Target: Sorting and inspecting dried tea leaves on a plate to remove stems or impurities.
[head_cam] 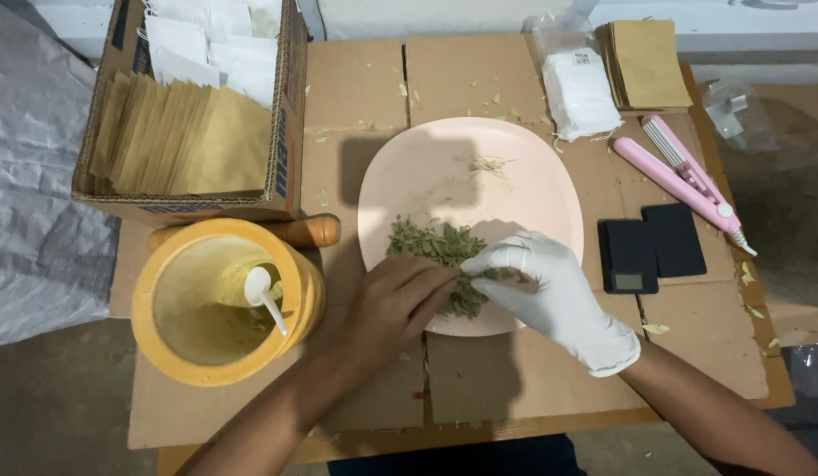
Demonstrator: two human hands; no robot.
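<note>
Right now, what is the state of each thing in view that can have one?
Pink plate: holds dried green leaves, mostly bare.
Yellow tub: open, white spoon inside.
Cardboard box: open, holds brown packets and white bags.
Pink sealer: lying flat, untouched.
Black scale: lid beside it.
Left hand: bare, on leaves.
Right hand: gloved, pinching leaves.

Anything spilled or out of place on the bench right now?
Yes: loose leaf bits lie scattered on the cardboard sheets above the pink plate, and more near the right edge by the black scale. The main leaf pile stays on the plate, under the left hand and gloved right hand.
</note>
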